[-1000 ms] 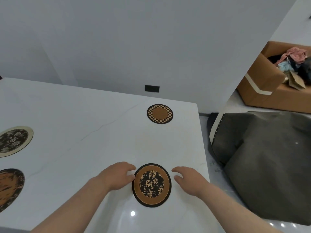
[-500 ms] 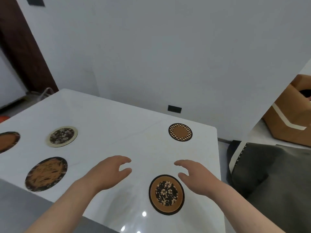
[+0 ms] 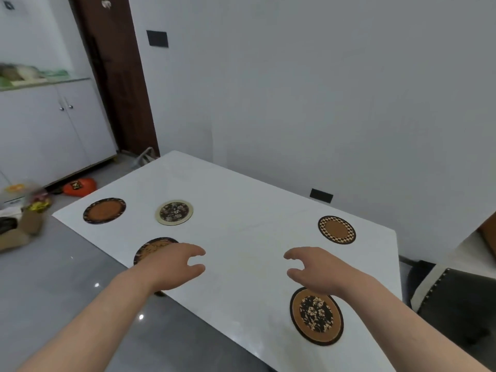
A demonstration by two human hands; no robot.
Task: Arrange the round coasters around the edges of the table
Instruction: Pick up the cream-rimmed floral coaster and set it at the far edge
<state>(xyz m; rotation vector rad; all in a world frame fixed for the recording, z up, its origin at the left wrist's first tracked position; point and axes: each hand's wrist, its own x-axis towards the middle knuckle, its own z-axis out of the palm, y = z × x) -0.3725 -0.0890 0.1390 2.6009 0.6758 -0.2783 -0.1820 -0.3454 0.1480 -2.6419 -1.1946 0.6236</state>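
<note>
Several round coasters lie on the white table. A brown coaster with a black floral centre sits near the right front edge. A checker-rimmed coaster is at the far right. A cream-rimmed floral coaster and a dark-rimmed brown coaster lie at the left. A mottled brown coaster is partly hidden under my left hand, which hovers open. My right hand hovers open just above the floral-centre coaster's far rim, holding nothing.
A wall runs along the table's far side. A dark padded chair stands at the right. White cabinets, a dark door, an orange object and clutter on the grey floor lie to the left.
Both hands have let go of the floral-centre coaster and lifted off it. The view has swung left, bringing the left coasters into sight, and my left hand now covers the mottled one.
</note>
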